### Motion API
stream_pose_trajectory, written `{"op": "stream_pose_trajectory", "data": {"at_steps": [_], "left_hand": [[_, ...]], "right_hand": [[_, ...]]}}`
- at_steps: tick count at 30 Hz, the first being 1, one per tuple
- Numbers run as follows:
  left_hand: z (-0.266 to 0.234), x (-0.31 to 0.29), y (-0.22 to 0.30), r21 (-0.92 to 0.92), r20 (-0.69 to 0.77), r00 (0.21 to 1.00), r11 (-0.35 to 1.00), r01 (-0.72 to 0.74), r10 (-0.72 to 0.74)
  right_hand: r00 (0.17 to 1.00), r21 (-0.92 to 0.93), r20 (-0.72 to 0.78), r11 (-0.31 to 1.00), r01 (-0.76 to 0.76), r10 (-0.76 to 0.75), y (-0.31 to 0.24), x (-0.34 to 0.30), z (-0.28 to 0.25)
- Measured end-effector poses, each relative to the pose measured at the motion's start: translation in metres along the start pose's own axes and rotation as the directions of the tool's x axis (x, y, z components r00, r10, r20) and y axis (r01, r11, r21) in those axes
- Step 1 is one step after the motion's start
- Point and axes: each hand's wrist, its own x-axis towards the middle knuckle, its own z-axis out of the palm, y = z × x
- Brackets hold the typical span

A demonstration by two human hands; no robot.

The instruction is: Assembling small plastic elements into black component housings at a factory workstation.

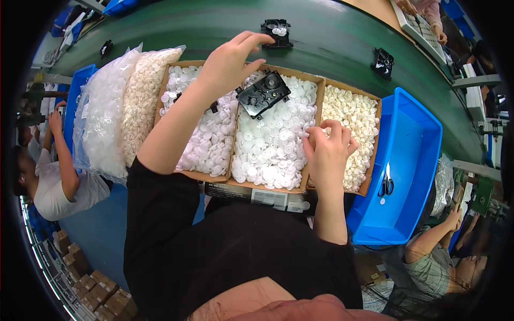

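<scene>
My left hand reaches over the far edge of the parts box, fingers stretched and thumb apart. Its fingertips are beside a black plastic housing on the belt, which carries a few white gears. A second black housing lies tilted on the white plastic gears in the middle compartment. My right hand hovers by the divider between the white gears and the cream gears. Its thumb and index finger are pinched together; whatever is between them is too small to name. Other black pieces show partly behind my left forearm.
Bags of white and cream parts lie left of the box. To the right, a blue bin holds scissors. More housings sit on the green belt. People work at both sides and across the belt.
</scene>
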Motion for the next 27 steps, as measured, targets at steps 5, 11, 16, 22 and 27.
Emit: {"op": "stream_pose_trajectory", "data": {"at_steps": [5,11,16,22,27], "left_hand": [[-0.045,-0.059,-0.002,-0.19,0.162,0.987,0.982,0.008,0.023],[-0.026,-0.104,0.015,0.017,0.162,0.985,0.998,-0.053,0.05],[0.026,-0.093,0.016,0.088,0.032,0.997,0.993,-0.079,0.076],[0.029,-0.095,0.032,0.086,0.017,0.997,0.993,-0.08,0.079],[0.026,-0.095,0.022,0.008,-0.003,0.998,0.998,-0.066,0.066]], "right_hand": [[0.996,0.054,-0.051,0.996,-0.072,0.075,0.019,0.007,0.0],[0.986,-0.009,-0.08,0.989,-0.145,0.144,0.055,0.024,0.013],[0.99,-0.048,-0.016,0.989,-0.14,0.14,0.053,0.031,0.012],[0.995,-0.051,-0.03,0.994,-0.094,0.093,0.053,0.031,0.013],[0.987,0.227,-0.096,0.968,-0.107,0.131,0.044,0.036,0.008]]}}
